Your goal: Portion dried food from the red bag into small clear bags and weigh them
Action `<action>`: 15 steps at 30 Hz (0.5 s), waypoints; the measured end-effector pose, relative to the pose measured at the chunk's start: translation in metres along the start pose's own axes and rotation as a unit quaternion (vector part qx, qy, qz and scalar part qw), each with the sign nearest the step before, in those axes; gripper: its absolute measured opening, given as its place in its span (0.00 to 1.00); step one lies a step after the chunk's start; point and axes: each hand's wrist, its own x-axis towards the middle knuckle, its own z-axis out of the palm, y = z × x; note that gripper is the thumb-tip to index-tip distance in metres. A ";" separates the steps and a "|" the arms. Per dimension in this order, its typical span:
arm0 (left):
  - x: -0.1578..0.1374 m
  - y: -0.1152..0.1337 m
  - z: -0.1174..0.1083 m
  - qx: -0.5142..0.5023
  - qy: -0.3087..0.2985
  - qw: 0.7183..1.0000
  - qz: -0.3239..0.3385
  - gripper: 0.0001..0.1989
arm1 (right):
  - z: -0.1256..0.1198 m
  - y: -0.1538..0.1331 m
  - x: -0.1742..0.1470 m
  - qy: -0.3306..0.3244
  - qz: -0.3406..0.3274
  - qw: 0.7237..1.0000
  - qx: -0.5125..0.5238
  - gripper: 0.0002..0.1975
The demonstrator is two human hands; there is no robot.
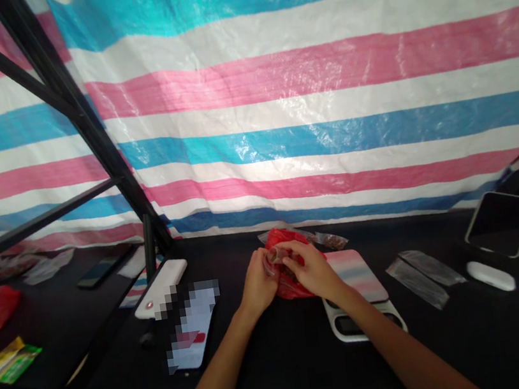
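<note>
My left hand (259, 285) is closed on the side of a small clear plastic bag (275, 256), its mouth facing up. At the bag's right side, my right hand (316, 270) has its fingers bent in at the rim, pinching it. A red plastic bag (287, 235) lies under and behind both hands, with brownish contents partly covered by my fingers. A kitchen scale (361, 280) with a pinkish, striped-looking top sits beneath my right forearm. Behind the scale lies a small clear bag with brown bits (332, 240).
Flat clear bags (419, 278), a white case (491, 276) and a dark-screened device (502, 223) are on the right. A white power bank (161, 289) and a phone (194, 329) lie left. A black metal frame (102, 145) stands at the left, before a striped tarp (295, 73).
</note>
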 end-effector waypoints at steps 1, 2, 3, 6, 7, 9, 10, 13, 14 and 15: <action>0.000 0.000 0.000 0.002 -0.001 1.000 0.002 0.06 | -0.001 0.001 0.000 0.009 -0.013 1.000 -0.014 0.16; 0.000 -0.001 0.001 0.004 -0.001 1.000 0.003 0.06 | -0.002 0.001 -0.001 0.017 -0.030 0.999 -0.033 0.16; 0.000 -0.001 0.001 0.005 -0.001 1.000 0.004 0.06 | -0.003 0.001 -0.001 0.020 -0.053 0.997 -0.056 0.16; -0.001 0.001 0.002 0.008 0.002 1.000 0.005 0.06 | -0.005 -0.001 -0.004 0.013 -0.133 0.982 -0.132 0.19; -0.001 0.002 0.002 0.005 0.002 1.000 0.004 0.07 | -0.005 -0.002 -0.005 0.009 -0.156 0.976 -0.154 0.20; -0.001 0.005 0.002 -0.008 0.003 1.000 0.003 0.08 | -0.005 -0.004 -0.006 0.003 -0.189 0.964 -0.186 0.22; -0.001 0.006 0.002 -0.016 0.003 1.000 0.004 0.08 | -0.004 -0.004 -0.007 0.002 -0.199 0.960 -0.195 0.22; 0.000 0.007 0.002 -0.034 0.008 0.999 0.002 0.06 | -0.003 -0.006 -0.008 0.007 -0.213 0.955 -0.205 0.23; 0.000 0.006 0.002 -0.038 0.013 0.999 -0.003 0.06 | -0.003 -0.006 -0.008 0.010 -0.213 0.955 -0.205 0.22; 0.001 0.005 0.002 -0.042 0.019 0.999 -0.009 0.06 | -0.003 -0.006 -0.008 0.015 -0.211 0.956 -0.204 0.22</action>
